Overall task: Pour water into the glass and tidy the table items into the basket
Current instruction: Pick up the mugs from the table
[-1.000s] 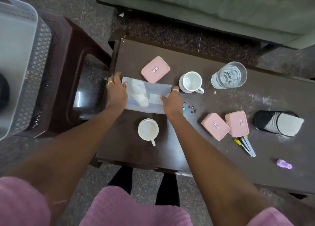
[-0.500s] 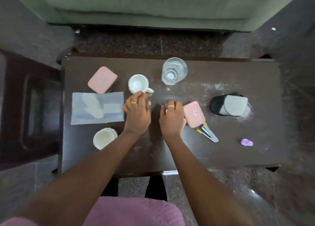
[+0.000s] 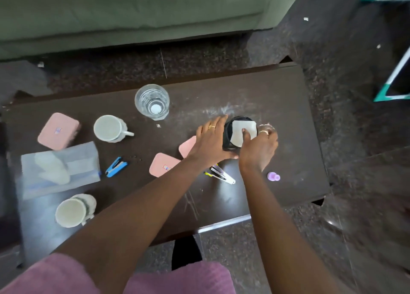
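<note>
1. Landmark: the glass (image 3: pixel 152 101), upright on the table (image 3: pixel 288 160) and already holding water. All places below are given from it.
2. Far left of the glass: a pink box (image 3: pixel 58 131), a clear pouch (image 3: pixel 60 169) and a white mug (image 3: pixel 75 210) nearer the person. Just left of it: a second mug (image 3: pixel 110 128). All await tidying; the basket is not in view.
3. Below-left of the glass: a blue stapler (image 3: pixel 116 166). Below it: two more pink boxes (image 3: pixel 163 164), one partly under the left forearm.
4. Right of the glass: the left hand (image 3: pixel 210 139), fingers spread flat, braces the left wall of the black mesh holder (image 3: pixel 228 136). Keep this palm firm so the holder cannot roll.
5. Further right: the right hand (image 3: pixel 258 147) curls over the holder's mouth, thumb pressing the white paper (image 3: pixel 243 133) inside. Hold the paper in while setting the holder upright.
6. Below-right of the glass: a clip-like tool (image 3: pixel 221 176) and a small purple piece (image 3: pixel 273 176). Avoid sweeping them off the edge.
</note>
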The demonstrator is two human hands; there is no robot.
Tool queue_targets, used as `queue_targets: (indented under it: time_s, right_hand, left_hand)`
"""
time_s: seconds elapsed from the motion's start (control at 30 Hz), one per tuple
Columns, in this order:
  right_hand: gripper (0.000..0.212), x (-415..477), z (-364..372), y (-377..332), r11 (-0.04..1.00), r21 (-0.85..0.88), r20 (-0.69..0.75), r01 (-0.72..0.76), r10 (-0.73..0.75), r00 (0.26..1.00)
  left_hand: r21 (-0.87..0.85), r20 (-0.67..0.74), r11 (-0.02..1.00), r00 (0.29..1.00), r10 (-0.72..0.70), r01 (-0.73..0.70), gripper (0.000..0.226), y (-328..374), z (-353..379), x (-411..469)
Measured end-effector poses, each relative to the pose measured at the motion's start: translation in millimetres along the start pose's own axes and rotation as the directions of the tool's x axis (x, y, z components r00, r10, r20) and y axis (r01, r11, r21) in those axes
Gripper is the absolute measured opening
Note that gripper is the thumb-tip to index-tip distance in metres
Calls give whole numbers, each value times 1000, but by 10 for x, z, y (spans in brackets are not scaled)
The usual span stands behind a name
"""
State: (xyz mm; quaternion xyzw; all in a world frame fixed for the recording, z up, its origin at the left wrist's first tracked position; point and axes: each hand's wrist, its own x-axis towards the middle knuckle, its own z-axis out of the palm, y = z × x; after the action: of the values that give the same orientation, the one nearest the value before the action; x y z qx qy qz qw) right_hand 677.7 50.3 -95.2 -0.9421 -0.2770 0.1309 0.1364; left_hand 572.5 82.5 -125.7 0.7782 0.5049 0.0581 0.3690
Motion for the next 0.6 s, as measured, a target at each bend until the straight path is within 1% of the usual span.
queue_targets:
  time_s: [0.1,0.17,0.2,0.27,0.33,0.4,0.5,0.6]
  right_hand:
    - [30,27,31,62,986,-49,12,157,-157,988]
    - [26,66,37,73,979,-72,10,192,-192,981]
    - [26,88,41,72,973,-98,29,209,-207,978]
    - [24,128,45,37,946,-180,115,269,-251,961]
    - [20,176,51,-30,926,-223,221,305,-257,941]
    - [17,228,56,-94,917,-244,288,314,-241,927]
    - [17,301,78,-165,907,-268,351,324,-221,910]
    - [19,355,69,-201,899,-271,387,346,-227,894]
  left_hand:
    - [55,17,998,1000,12,-13,116,89,100,135]
    - [46,20,999,1000,0,-1,113,113,150,197]
    - [38,16,999,1000,-8,7,111,115,168,215]
    - [13,4,1000,1000,-28,28,105,106,193,233]
    - [-21,-10,998,998,-58,58,99,84,220,241]
    - [-38,-25,996,997,-79,78,96,69,244,237]
    - [-36,-35,994,994,-101,100,89,64,265,246]
    - [-30,-40,991,991,-128,127,87,62,285,243]
